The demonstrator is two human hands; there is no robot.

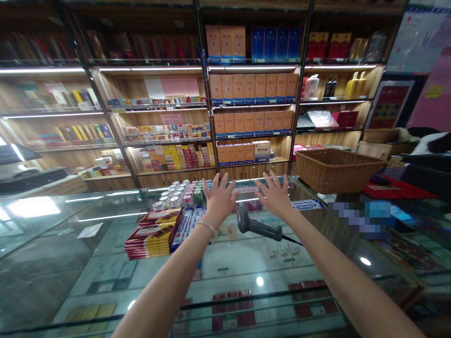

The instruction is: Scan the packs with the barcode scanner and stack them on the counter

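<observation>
Both my arms stretch forward over a glass counter [246, 267]. My left hand [219, 197] is open with fingers spread, a pale band on its wrist, and holds nothing. My right hand [275, 195] is open too, fingers apart, empty. A black barcode scanner [257, 226] lies on the glass just below and between the two hands, its cable running right. Left of my left hand stand several small bottles and cans [179, 195] and stacked red-and-yellow packs [153, 233].
A wicker basket [334, 169] sits on the counter at the right, with a red mat [394, 190] beyond it. Shelves of orange boxes [252, 89] and blue boxes [276, 43] fill the back wall. Goods lie under the counter glass.
</observation>
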